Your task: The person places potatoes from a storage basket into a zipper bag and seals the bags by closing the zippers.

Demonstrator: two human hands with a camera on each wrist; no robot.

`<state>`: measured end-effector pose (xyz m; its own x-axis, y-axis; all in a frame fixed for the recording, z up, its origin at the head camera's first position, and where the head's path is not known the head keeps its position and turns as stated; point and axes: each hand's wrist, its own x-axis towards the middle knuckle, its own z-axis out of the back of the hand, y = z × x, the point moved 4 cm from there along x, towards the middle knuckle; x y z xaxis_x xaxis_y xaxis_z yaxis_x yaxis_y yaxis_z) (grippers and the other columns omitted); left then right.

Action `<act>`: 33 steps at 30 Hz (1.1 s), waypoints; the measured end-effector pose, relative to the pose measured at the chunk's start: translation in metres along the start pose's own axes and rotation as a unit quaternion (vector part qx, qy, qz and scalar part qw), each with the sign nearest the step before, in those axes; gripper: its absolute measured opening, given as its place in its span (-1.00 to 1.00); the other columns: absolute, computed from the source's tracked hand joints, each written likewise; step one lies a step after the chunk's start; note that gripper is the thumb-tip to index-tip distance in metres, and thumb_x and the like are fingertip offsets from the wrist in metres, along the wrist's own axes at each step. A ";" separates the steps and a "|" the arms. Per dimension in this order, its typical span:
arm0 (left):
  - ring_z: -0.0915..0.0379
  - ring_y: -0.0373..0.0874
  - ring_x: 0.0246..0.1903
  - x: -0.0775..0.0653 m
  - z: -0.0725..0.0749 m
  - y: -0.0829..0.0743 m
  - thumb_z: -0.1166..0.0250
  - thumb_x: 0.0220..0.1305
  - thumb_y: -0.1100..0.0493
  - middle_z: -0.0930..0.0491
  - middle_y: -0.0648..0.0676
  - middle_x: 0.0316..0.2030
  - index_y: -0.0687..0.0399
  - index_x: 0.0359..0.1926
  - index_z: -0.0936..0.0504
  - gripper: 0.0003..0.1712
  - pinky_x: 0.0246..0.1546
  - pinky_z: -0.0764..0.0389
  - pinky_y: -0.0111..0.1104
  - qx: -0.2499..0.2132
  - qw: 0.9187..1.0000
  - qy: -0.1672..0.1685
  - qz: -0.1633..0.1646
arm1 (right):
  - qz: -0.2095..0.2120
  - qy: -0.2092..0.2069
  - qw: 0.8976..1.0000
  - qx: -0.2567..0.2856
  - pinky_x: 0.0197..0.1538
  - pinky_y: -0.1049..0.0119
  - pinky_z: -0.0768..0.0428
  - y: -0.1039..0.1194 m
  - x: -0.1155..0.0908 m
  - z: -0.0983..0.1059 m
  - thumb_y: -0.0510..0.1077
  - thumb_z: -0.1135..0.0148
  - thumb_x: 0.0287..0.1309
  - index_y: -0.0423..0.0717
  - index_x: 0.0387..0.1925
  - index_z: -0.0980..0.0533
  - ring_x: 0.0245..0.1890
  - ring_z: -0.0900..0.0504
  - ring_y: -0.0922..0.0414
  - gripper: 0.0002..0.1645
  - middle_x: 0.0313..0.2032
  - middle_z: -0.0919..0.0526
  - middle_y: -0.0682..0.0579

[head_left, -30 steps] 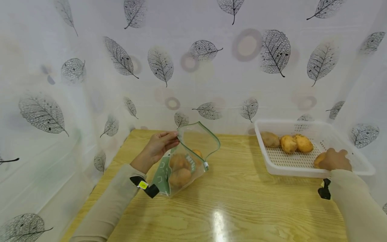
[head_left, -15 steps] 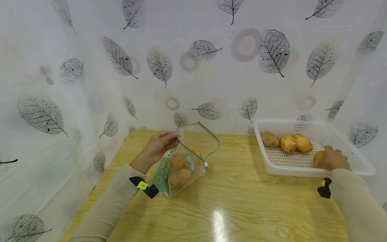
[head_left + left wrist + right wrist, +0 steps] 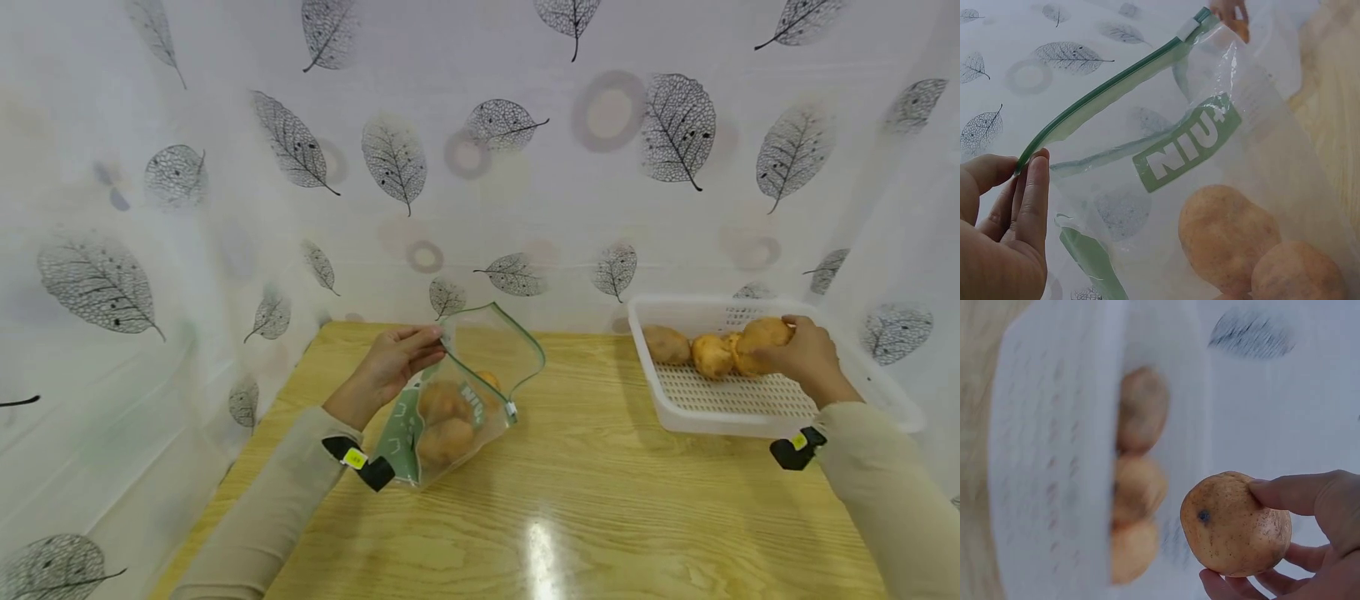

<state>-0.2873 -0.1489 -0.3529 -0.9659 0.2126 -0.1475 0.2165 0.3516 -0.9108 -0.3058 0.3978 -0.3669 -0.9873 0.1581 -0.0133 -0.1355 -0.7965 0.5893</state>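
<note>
My left hand (image 3: 393,367) pinches the green-edged rim of a clear zip bag (image 3: 1188,147) between thumb and fingers, so its mouth gapes. Inside the bag lie several potatoes (image 3: 1225,237), seen through the plastic. Over the white plastic basket (image 3: 738,423) at the right, my right hand (image 3: 810,358) grips a potato (image 3: 1235,525). A dark spot marks its skin in the right wrist view. Below and to the left of it, three potatoes (image 3: 667,345) lie in a row in the basket; the held potato partly covers one in the head view.
Bag and basket stand apart on a wooden table (image 3: 600,517). Behind and along the sides hangs a white curtain (image 3: 525,208) printed with leaves. The basket has a raised rim and a perforated floor.
My right hand has lifted the potato from the basket's near right part and moved it left and up. My left hand and the bag have stayed in place.
</note>
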 end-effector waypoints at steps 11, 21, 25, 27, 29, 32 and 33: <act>-0.63 -0.23 -0.41 0.003 -0.002 0.003 -0.09 0.39 0.38 -0.66 0.01 -0.45 0.04 -0.40 -0.70 -0.68 -0.23 -0.71 -0.49 -0.002 1.000 0.010 -0.007 | 0.045 0.091 0.970 0.221 -0.25 0.61 -0.59 0.105 -0.022 -0.026 0.03 -0.17 0.30 -0.25 0.48 0.29 0.32 -0.11 -0.37 0.07 0.44 0.26 -0.38; -0.63 -0.24 -0.40 0.001 -0.003 0.001 -0.08 0.40 0.37 -0.66 0.00 -0.44 0.02 -0.39 -0.69 -0.68 -0.22 -0.71 -0.50 -0.003 1.000 0.013 -0.007 | 0.071 0.186 0.924 0.326 0.03 0.32 -0.66 0.171 -0.047 -0.076 -0.11 -0.23 0.27 -0.11 0.51 0.19 0.30 -0.22 -0.20 0.02 0.44 0.11 -0.26; -0.63 -0.24 -0.41 0.001 -0.003 0.001 -0.07 0.40 0.38 -0.66 0.00 -0.45 0.02 -0.40 -0.70 -0.66 -0.23 -0.71 -0.50 -0.002 1.000 0.010 -0.009 | 0.077 0.215 0.909 0.349 0.20 0.08 -0.57 0.191 -0.053 -0.094 -0.15 -0.23 0.26 -0.13 0.50 0.13 0.32 -0.20 -0.23 -0.03 0.44 0.09 -0.27; -0.63 -0.23 -0.41 0.001 -0.003 0.001 -0.07 0.40 0.38 -0.66 0.00 -0.45 0.02 -0.40 -0.70 -0.66 -0.23 -0.71 -0.49 -0.002 1.000 0.011 -0.010 | 0.079 0.223 0.903 0.359 0.23 0.02 -0.53 0.199 -0.055 -0.102 -0.18 -0.23 0.25 -0.16 0.49 0.11 0.34 -0.17 -0.24 -0.04 0.42 0.08 -0.29; -0.63 -0.23 -0.41 0.001 -0.003 0.002 -0.08 0.40 0.38 -0.66 0.00 -0.45 0.04 -0.39 -0.70 -0.67 -0.22 -0.71 -0.49 -0.003 1.000 0.013 -0.011 | 0.083 0.231 0.896 0.370 0.24 0.01 -0.53 0.206 -0.056 -0.109 -0.22 -0.22 0.25 -0.19 0.48 0.11 0.34 -0.15 -0.25 -0.05 0.41 0.08 -0.31; -0.63 -0.23 -0.41 0.001 -0.003 0.003 -0.08 0.39 0.39 -0.66 0.01 -0.45 0.04 -0.39 -0.70 -0.68 -0.23 -0.71 -0.48 -0.006 1.000 0.016 -0.012 | 0.087 0.241 0.889 0.379 0.21 0.05 -0.56 0.214 -0.058 -0.119 -0.24 -0.22 0.24 -0.20 0.47 0.10 0.33 -0.16 -0.25 -0.06 0.39 0.06 -0.30; -0.63 -0.23 -0.41 0.001 -0.002 0.003 -0.08 0.39 0.39 -0.66 0.01 -0.45 0.03 -0.39 -0.70 -0.68 -0.23 -0.71 -0.48 -0.007 1.000 0.017 -0.013 | 0.089 0.242 0.889 0.378 0.19 0.07 -0.57 0.216 -0.058 -0.122 -0.24 -0.23 0.24 -0.20 0.47 0.09 0.33 -0.17 -0.25 -0.06 0.39 0.04 -0.30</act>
<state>-0.2874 -0.1455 -0.3547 -0.9656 0.2351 -0.1110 0.1944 0.3694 -0.9087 -0.2877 0.1451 -0.3371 -0.9319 -0.3475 -0.1037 -0.0596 -0.1352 0.9890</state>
